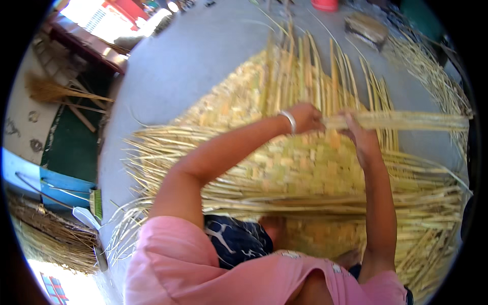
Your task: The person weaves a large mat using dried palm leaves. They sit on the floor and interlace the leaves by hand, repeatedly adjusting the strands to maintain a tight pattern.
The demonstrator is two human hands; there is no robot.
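Note:
A large woven mat [295, 168] of yellow-green reed strips spreads over the floor in front of me, its loose strip ends fanning out on several sides. Above its weave my right hand [360, 133] pinches a flat bundle of pale reed strips [417, 121], which stretches out to the right. My left hand [306, 119], with a silvery bangle [290, 122] on the wrist, is closed at the left end of those strips. Its fingertips are blurred, and its grip there is partly hidden. Upright strips [305, 76] stick out beyond the far edge of the weave.
Loose strips [432, 81] lie in a heap at the far right, near a brownish block [366, 29]. A red bucket [325, 5] stands at the back. Along the left are a straw broom [51, 90], a green-bristled brush [95, 204] and a stack of brown stalks [51, 236].

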